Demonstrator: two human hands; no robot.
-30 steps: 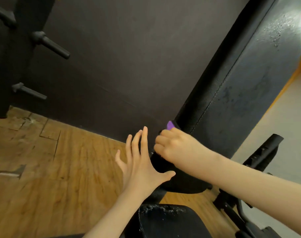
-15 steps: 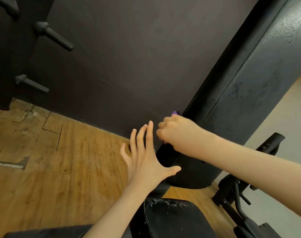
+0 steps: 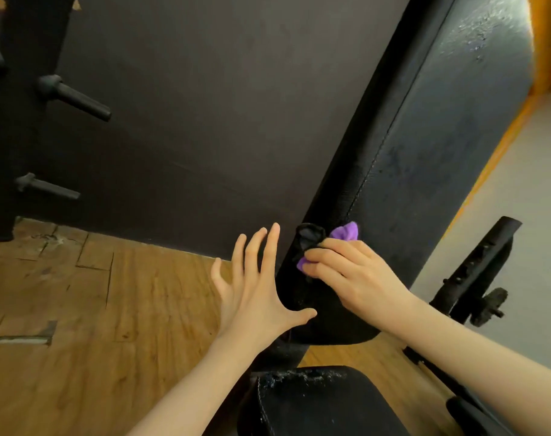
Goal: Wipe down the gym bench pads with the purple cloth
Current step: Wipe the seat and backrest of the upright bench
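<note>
Purple cloth [image 3: 343, 235]: bunched, soft and light; it sits pressed against the lower left edge of the inclined back pad [image 3: 431, 171], by the stitched seam. Right hand [image 3: 356, 278] has its grip closed around the cloth, fingers curled over it, purple showing above and below the fingers. A dark fold pokes out just beside the purple; cannot tell if it belongs to the cloth. Judgement: limp fabric, no fragility; best held wadded in the palm so it does not slip out under pressure.

Left hand [image 3: 255, 297]: grip apart, fingers spread straight, holding nothing, thumb near the pad's side; contact uncertain.

Pad surface: black textured vinyl, scuffed, likely firm and a little grippy. Seat pad [image 3: 315, 404] lies below, its front edge flaked white.

Room: worn wooden floor [image 3: 79, 309], dark wall [image 3: 205, 121], pegs [image 3: 76, 97] on a rack at left.
</note>
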